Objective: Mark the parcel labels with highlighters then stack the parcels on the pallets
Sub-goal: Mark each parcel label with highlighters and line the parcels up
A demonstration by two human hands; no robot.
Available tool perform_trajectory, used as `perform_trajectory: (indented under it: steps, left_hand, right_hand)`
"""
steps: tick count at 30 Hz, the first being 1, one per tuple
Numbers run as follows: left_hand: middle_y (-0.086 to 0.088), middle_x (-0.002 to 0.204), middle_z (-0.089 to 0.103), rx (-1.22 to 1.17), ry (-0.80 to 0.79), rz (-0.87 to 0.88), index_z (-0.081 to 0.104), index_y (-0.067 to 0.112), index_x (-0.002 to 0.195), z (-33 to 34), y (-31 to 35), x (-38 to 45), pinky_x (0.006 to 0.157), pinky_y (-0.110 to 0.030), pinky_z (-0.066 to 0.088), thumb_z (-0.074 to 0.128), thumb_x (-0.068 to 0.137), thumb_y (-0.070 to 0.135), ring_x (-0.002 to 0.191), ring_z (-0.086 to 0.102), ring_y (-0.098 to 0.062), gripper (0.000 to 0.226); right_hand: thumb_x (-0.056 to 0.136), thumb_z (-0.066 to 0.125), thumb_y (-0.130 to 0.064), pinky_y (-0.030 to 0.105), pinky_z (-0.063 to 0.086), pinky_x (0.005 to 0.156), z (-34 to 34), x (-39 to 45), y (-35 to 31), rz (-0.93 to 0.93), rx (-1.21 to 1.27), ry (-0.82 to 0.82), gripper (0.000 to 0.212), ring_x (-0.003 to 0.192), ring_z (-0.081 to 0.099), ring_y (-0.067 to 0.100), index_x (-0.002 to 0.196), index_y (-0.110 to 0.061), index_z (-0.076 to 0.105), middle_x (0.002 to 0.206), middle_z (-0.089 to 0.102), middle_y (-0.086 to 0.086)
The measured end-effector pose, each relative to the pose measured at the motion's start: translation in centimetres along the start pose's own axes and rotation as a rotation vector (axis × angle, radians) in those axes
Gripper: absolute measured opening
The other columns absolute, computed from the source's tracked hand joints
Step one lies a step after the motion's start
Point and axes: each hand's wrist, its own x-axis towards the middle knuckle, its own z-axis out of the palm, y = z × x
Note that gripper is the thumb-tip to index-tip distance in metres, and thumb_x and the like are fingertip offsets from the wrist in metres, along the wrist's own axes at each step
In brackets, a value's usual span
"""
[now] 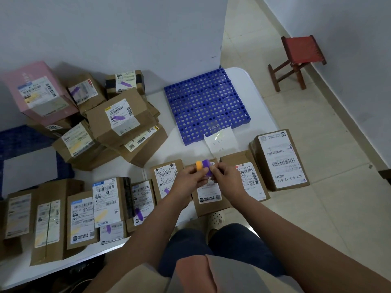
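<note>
- Right now both hands meet above the front row of parcels: the left hand (191, 176) curls round an orange highlighter (198, 165), and the right hand (224, 176) pinches a purple highlighter (206, 167) that touches the orange one.
- Judging from the grips, the step in hand is readying a pen, likely uncapping or swapping colours; whether a cap is on or off I cannot tell.
- To do it well, keep one pen parked in the left fingers, bring the tip flat across the printed address block and avoid streaking the barcode.
- Directly under the hands lies a middle parcel (208, 195), its label partly hidden by the wrists; the parcel left of it (167, 178) already carries a purple stroke.
- Still apparently unmarked are the parcel at the right wrist (248, 176) and the large box (279, 159) beyond it.
- Empty so far, the blue pallet (206, 106) sits just behind this row, with a white paper slip (220, 140) overlapping its near edge; stacking should leave the slip readable.
- A heap of marked parcels (118, 119) and a pink box (39, 92) crowd the left, seemingly on a second, darker pallet (23, 138).
- More marked parcels (82, 210) line the near left edge of the white mat (254, 98).
- A foot in a pale clog (215, 218) sits close to the middle parcel, so lifting needs care.
- A red stool (300, 58) stands well apart by the wall.
</note>
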Motion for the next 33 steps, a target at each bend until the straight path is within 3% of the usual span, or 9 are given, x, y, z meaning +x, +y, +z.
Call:
perform_trajectory:
  steps: [9, 16, 19, 23, 28, 33]
  left_hand:
    - [-0.004, 0.102, 0.074, 0.065, 0.020, 0.056, 0.071, 0.018, 0.103, -0.1, 0.1, -0.1, 0.090, -0.031, 0.057, 0.066, 0.093, 0.015, 0.099, 0.070, -0.020, 0.012]
    - [-0.002, 0.098, 0.074, 0.131, 0.038, 0.073, 0.070, 0.021, 0.098, -0.1, 0.1, 0.2, 0.088, -0.029, 0.058, 0.066, 0.093, 0.016, 0.095, 0.070, -0.017, 0.008]
    - [-0.004, 0.100, 0.073, 0.157, 0.113, 0.074, 0.070, 0.012, 0.106, -0.6, 0.1, 1.1, 0.090, -0.033, 0.057, 0.067, 0.093, 0.017, 0.095, 0.070, -0.019, 0.014]
    - [-0.011, 0.107, 0.072, 0.128, 0.168, 0.049, 0.067, 0.004, 0.114, -2.2, 0.1, 2.1, 0.085, -0.030, 0.058, 0.067, 0.093, 0.015, 0.097, 0.070, -0.022, 0.024]
    - [-0.009, 0.106, 0.070, 0.087, 0.228, 0.025, 0.065, 0.012, 0.108, -4.1, -0.1, 2.1, 0.071, -0.021, 0.055, 0.066, 0.094, 0.013, 0.090, 0.068, -0.018, 0.015]
    - [-0.010, 0.105, 0.072, 0.094, 0.247, -0.037, 0.066, 0.004, 0.117, -5.7, -1.0, 2.1, 0.082, -0.028, 0.058, 0.066, 0.093, 0.014, 0.088, 0.071, -0.017, 0.025]
  right_hand:
    - [0.092, 0.066, -0.027, 0.042, 0.058, 0.081, 0.2, 0.5, 0.4, 0.104, 0.157, 0.055, 0.014, 0.080, 0.069, 0.020, 0.089, -0.013, 0.067, 0.083, 0.070, 0.003]
    - [0.092, 0.066, -0.028, 0.033, 0.054, 0.074, -0.2, 0.7, 0.8, 0.137, 0.219, -0.002, 0.023, 0.078, 0.065, 0.020, 0.088, -0.006, 0.067, 0.082, 0.069, 0.008]
    - [0.093, 0.065, -0.025, 0.021, 0.053, 0.068, -0.5, 0.7, 1.2, 0.159, 0.278, 0.003, 0.024, 0.076, 0.064, 0.015, 0.092, -0.002, 0.068, 0.085, 0.070, 0.010]
    - [0.093, 0.064, -0.020, 0.031, 0.059, 0.079, -1.4, 1.3, 2.0, 0.197, 0.349, 0.010, 0.017, 0.086, 0.070, 0.026, 0.085, -0.004, 0.066, 0.090, 0.072, 0.016]
    - [0.088, 0.071, -0.028, 0.028, 0.055, 0.075, -2.3, 1.7, 3.6, 0.245, 0.202, -0.054, 0.019, 0.082, 0.068, 0.017, 0.087, -0.009, 0.066, 0.085, 0.071, 0.003]
    - [0.093, 0.065, -0.022, 0.025, 0.055, 0.076, -2.3, 3.5, 3.7, 0.202, -0.082, -0.197, 0.017, 0.098, 0.066, 0.019, 0.105, -0.012, 0.070, 0.105, 0.069, 0.001]
